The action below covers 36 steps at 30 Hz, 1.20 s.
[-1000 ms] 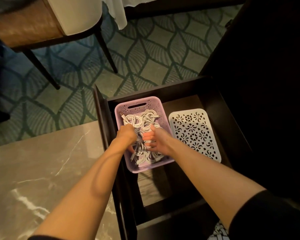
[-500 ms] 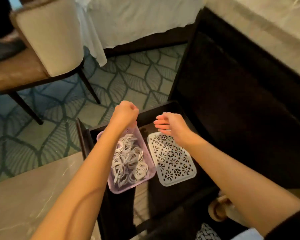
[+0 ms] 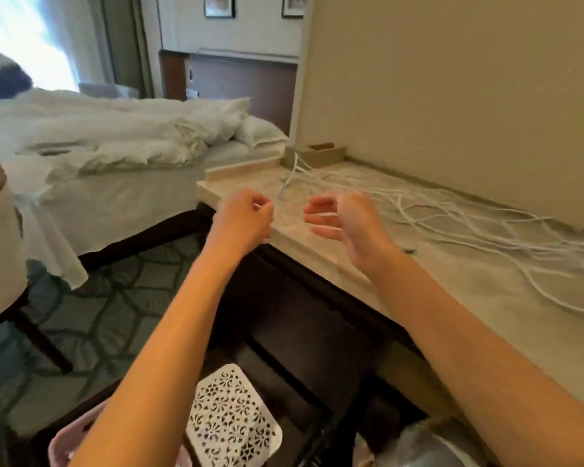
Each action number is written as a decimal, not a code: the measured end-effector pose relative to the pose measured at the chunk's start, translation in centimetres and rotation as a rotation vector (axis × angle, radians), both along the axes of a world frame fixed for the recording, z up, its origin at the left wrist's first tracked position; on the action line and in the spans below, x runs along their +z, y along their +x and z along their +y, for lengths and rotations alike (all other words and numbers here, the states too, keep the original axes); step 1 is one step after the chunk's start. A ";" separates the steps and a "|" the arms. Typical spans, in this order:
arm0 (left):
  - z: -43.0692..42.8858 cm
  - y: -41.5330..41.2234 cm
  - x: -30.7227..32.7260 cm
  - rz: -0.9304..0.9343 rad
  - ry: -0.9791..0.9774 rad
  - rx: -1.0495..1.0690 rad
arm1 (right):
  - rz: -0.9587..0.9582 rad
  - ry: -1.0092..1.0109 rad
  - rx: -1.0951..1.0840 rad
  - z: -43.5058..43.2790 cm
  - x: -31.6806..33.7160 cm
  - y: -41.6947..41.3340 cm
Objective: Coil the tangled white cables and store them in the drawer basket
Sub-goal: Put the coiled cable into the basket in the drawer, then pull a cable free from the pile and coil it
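White cables (image 3: 452, 217) lie tangled along the marble countertop (image 3: 321, 261), just beyond both hands. A second ago those hands were down in the pink basket (image 3: 58, 444); now they hover at the counter's near edge, left hand (image 3: 241, 219) curled empty, right hand (image 3: 343, 219) loosely spread. One coil is stored, and another probably comes next.

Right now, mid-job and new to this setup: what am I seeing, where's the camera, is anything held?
No machine here: one camera on a person's head looks forward and down, so both bare arms are theirs. The left hand and right hand hover at the edge of a pale counter where loose white cables lie spread. Below, an open dark drawer holds a pink basket and a white patterned tray. The right fingers are loosely curled, empty; the left are curled, too blurred to tell if they pinch a cable.
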<state>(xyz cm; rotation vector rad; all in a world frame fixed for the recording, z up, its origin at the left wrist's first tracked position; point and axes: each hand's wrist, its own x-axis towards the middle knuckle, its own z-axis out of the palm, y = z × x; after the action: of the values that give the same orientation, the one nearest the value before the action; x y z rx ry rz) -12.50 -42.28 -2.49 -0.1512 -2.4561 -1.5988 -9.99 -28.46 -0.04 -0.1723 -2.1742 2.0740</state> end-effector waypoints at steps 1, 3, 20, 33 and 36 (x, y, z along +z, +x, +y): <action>1.5 0.2 0.4 0.003 -0.016 -0.041 | 0.011 0.024 -0.023 1.6 0.6 0.7; 5.9 0.9 1.7 0.022 -0.025 -0.152 | 0.028 0.059 -0.096 6.0 1.9 2.7; 36.8 12.9 3.0 0.054 -0.263 -0.945 | -0.022 0.010 -0.741 34.5 0.9 22.3; 49.0 21.2 2.5 0.233 -0.358 -1.224 | -0.248 0.760 -1.364 48.4 -3.1 32.6; 50.9 21.9 2.4 0.243 -0.364 -1.219 | -0.391 0.888 -1.259 50.2 -3.7 33.5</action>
<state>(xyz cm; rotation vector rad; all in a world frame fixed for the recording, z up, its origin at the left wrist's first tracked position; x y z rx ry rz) 9.45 8.58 -0.06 -2.0478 -2.4702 -1.1890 23.47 21.78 -3.76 -1.4170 -1.9828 0.3839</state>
